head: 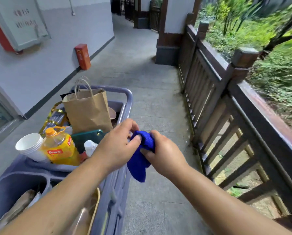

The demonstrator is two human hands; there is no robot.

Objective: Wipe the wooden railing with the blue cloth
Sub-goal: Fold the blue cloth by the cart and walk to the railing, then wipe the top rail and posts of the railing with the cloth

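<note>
A bright blue cloth [139,159] hangs bunched between both hands in the middle of the view, its lower end dangling over the walkway. My left hand [118,146] pinches its upper left part with thumb and fingers. My right hand [165,153] grips its right side. The dark wooden railing [253,106] runs along the right side of the walkway, with square posts and vertical slats. Both hands are well to the left of it and do not touch it.
A grey cart [118,184] stands at the left under my left arm, holding a brown paper bag [88,111], a yellow bottle [60,146], white cups [31,146] and a small white bottle [90,147]. A red box [83,56] sits by the wall. Green plants lie beyond the railing.
</note>
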